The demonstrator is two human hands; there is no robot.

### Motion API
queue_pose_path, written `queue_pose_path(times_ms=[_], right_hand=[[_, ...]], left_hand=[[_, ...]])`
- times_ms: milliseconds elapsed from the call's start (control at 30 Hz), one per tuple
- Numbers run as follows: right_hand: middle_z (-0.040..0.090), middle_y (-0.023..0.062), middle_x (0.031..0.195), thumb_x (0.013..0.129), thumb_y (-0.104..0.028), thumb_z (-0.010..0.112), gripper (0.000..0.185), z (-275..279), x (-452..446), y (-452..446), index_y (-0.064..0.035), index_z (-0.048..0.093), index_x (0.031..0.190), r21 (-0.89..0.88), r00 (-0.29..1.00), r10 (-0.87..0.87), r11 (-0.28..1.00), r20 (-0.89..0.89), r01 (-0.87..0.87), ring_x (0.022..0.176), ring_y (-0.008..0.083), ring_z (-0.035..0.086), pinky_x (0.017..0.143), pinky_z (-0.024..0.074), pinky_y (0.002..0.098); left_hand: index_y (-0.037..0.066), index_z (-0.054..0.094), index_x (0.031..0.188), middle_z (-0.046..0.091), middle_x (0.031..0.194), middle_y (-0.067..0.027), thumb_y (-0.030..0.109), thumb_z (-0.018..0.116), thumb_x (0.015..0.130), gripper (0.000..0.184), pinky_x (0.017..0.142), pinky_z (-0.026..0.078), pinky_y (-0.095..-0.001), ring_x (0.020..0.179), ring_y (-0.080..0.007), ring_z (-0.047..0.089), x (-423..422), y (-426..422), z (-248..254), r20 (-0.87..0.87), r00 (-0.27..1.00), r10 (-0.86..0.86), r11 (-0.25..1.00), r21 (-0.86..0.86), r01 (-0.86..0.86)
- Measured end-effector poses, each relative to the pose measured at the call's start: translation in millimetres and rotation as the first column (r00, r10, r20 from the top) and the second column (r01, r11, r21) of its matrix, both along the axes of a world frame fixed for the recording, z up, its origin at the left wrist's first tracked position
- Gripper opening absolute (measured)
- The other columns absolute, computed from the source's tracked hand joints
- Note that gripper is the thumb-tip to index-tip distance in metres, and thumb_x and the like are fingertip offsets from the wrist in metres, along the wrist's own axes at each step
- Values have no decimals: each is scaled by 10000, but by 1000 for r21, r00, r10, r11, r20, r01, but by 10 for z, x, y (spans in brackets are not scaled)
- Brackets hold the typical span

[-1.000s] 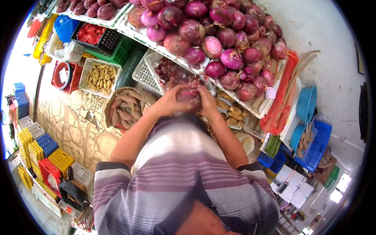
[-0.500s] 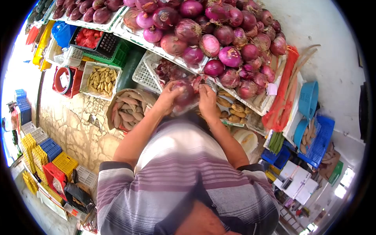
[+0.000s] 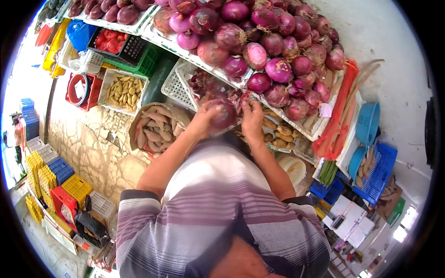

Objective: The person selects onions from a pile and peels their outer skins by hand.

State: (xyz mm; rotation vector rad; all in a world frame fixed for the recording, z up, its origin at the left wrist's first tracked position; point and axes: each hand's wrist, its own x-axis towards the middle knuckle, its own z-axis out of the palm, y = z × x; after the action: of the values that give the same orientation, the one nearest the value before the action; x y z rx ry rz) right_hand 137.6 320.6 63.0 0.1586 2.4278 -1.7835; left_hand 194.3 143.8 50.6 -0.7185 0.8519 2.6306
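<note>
A red onion (image 3: 223, 115) is gripped in my left hand (image 3: 204, 119), with its fingers curved round the left side. My right hand (image 3: 251, 118) is just to the right of the onion, thumb and fingers pinched on a piece of reddish onion skin (image 3: 243, 97). Behind both hands, a white crate (image 3: 186, 69) contains loose dark onion peelings (image 3: 204, 82). A big heap of red onions (image 3: 278, 69) rises beyond, on a white tray (image 3: 174, 46).
Near my left forearm stands a sack of sweet potatoes (image 3: 155, 129). Brown potatoes (image 3: 283, 132) lie under the onion tray, beside my right hand. Red netting (image 3: 340, 120) hangs at the heap's right edge. A white bucket (image 3: 293, 167) stands by my right forearm.
My right hand has shifted slightly right, away from the onion, along with the skin. The left hand still grips the onion. The whole view has shifted a little.
</note>
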Motion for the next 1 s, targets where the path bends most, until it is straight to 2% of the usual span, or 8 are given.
queue_pose_path(times_ms=[100,367,600,700,767,867,933,1000], right_hand=[[700,47,830,1010,-162,629,212,-137,-23,41,41,687,1031,-161,992,-42,985,120,61,713,130,609,675,500,301],[691,35,869,1023,-153,611,212,-494,39,241,27,665,1121,-125,944,-34,989,329,79,731,100,598,645,473,250],[687,87,1193,1010,-139,595,357,-188,103,217,15,605,1332,-380,954,0,917,299,119,1071,137,634,849,494,258],[619,118,1353,989,-99,584,430,204,167,201,26,554,1399,-222,918,366,917,150,-330,1227,177,576,1022,452,294],[623,101,1280,998,-113,573,436,253,169,135,-18,541,1423,-297,917,345,913,199,-279,1095,153,608,903,515,288],[602,103,1278,1011,-134,528,432,181,177,118,-6,535,1423,-364,913,326,904,243,-226,1121,174,578,936,492,307],[570,142,1407,1009,-151,515,457,92,206,128,45,525,1421,-444,907,314,880,279,-168,1313,219,508,1125,378,340],[568,142,1408,1021,-170,490,453,15,241,82,44,527,1418,-454,918,277,882,285,-125,1308,224,511,1124,374,339]], left_hand=[[21,358,1486,562,1356,-178,269,782,880,781,1012,538,-512,1210,-300,604,71,-60,-188,-50,998,-33,996,80,37],[81,374,1471,577,1310,-171,287,830,815,825,982,556,-492,1152,-298,629,55,-172,13,-248,964,-95,955,250,158],[24,469,1400,658,1166,-138,184,827,794,722,902,550,-318,1000,-180,664,-10,-133,26,-169,957,-237,933,-314,176],[25,472,1372,634,1139,-58,191,874,800,718,859,535,-279,944,-113,632,-36,-129,2,-203,948,-244,882,-452,130],[8,469,1364,646,1112,-57,206,875,810,715,853,535,-276,928,-105,634,-74,-107,55,-206,927,-315,809,-569,148],[-3,465,1358,663,1070,-61,234,884,812,728,846,536,-274,922,-93,636,-67,-69,159,-159,924,-346,745,-645,168],[-4,465,1356,672,1052,-70,250,890,810,737,843,538,-277,925,-92,638,-61,-40,184,-126,925,-357,686,-707,169],[-2,466,1354,679,1042,-83,262,894,808,742,841,540,-284,930,-96,641,-64,-17,199,-103,922,-372,582,-800,146]])
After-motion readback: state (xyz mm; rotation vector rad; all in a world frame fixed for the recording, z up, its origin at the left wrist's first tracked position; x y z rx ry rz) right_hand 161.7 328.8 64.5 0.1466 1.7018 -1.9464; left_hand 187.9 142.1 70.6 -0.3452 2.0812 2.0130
